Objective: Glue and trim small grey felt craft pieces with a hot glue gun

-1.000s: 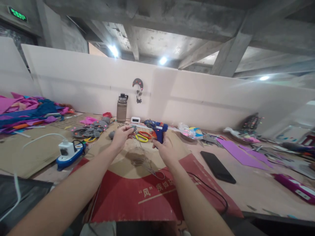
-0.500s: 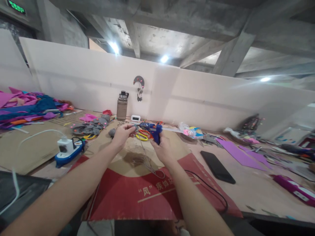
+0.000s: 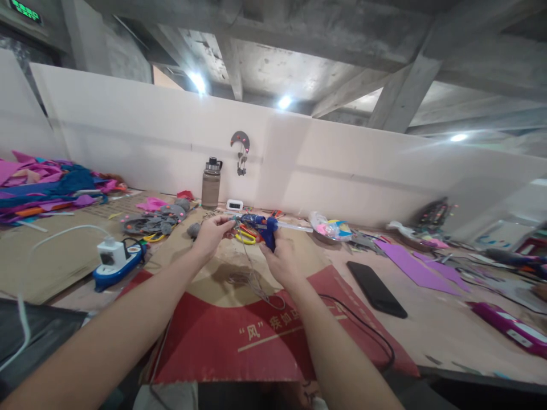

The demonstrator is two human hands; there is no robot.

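Observation:
My right hand [image 3: 280, 259] is wrapped round the handle of a blue glue gun [image 3: 268, 232]; a clear glue stick [image 3: 294, 226] juts out of its back end. Its nozzle points left, close to the fingertips of my left hand [image 3: 216, 234]. Those fingers are closed in a pinch on a thin beige string [image 3: 247, 254]. From the pinch the string hangs down to a loose coil on the red and brown cardboard [image 3: 213, 341]. A small greyish bit shows at the fingertips, too small to name. Behind the glue gun lie yellow-handled scissors [image 3: 245, 238], partly hidden.
A water bottle [image 3: 211, 185] and a small clock [image 3: 235, 205] stand by the white partition. Left are a blue power strip [image 3: 117, 270] and grey felt pieces [image 3: 156, 221]. To the right lie a black phone [image 3: 376, 288], purple sheets [image 3: 416, 266] and a magenta device [image 3: 508, 327].
The glue gun has tilted and shifted slightly left in my right hand, so more of the glue stick shows. My left hand stays almost in place. The view has shifted a little.

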